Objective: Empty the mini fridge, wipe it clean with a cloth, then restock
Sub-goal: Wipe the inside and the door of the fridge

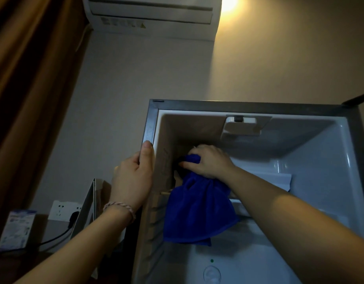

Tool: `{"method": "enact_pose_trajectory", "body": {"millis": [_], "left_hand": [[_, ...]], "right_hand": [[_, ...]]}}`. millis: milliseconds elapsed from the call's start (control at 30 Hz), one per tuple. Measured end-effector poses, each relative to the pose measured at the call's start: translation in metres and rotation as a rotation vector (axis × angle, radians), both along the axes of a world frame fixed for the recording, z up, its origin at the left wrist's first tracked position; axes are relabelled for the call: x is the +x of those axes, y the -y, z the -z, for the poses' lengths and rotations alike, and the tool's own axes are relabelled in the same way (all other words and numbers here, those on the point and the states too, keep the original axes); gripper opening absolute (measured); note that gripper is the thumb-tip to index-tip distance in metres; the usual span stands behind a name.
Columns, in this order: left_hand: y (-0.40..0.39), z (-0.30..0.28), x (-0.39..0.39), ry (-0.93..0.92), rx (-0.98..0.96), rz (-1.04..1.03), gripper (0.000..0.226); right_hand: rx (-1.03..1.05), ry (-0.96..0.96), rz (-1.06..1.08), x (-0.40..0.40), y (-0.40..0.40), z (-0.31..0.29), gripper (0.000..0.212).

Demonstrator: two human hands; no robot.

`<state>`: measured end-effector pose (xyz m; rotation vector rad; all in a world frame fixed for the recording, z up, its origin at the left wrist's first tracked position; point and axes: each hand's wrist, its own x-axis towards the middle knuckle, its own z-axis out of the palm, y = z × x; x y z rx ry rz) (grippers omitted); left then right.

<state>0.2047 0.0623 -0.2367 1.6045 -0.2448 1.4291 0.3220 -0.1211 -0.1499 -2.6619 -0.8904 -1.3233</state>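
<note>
The mini fridge [248,108] stands open in front of me, its white interior showing no food. My right hand [207,162] reaches deep into the upper left corner and grips a blue cloth [197,210], bunched against the inner left wall; most of the cloth hangs down below the hand. My left hand [134,177] grips the fridge's left front edge, thumb on the front rim and fingers round the outer side. A white shelf [275,177] crosses the interior to the right of the cloth.
A thermostat housing [241,128] sits on the fridge ceiling. Left of the fridge are a cardboard piece [88,208], a wall socket [62,210] with a black plug, and a small carton [17,228] on a dark surface. An air conditioner [152,15] hangs above.
</note>
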Motion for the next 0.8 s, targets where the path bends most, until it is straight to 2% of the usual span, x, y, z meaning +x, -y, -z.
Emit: {"method": "enact_pose_trajectory", "body": {"millis": [200, 400, 500, 600, 700, 800], "left_hand": [[0.002, 0.001, -0.004, -0.020, 0.002, 0.017, 0.064], [0.002, 0.002, -0.005, -0.019, 0.008, 0.032, 0.064], [0.002, 0.003, -0.008, -0.025, 0.007, 0.025, 0.064], [0.002, 0.003, -0.009, -0.025, 0.008, 0.034, 0.063], [0.001, 0.003, -0.005, 0.003, 0.004, 0.028, 0.064], [0.003, 0.002, -0.005, 0.000, 0.000, 0.018, 0.063]], "right_hand": [[0.052, -0.035, 0.002, -0.006, 0.026, 0.001, 0.049], [0.136, -0.070, 0.092, -0.015, 0.087, 0.003, 0.048], [0.191, -0.080, 0.156, -0.021, 0.122, 0.004, 0.054], [0.214, -0.070, 0.144, -0.021, 0.140, 0.006, 0.055], [0.184, -0.064, 0.137, -0.023, 0.133, 0.006, 0.054], [0.062, -0.025, 0.155, -0.022, 0.105, 0.006, 0.063]]}}
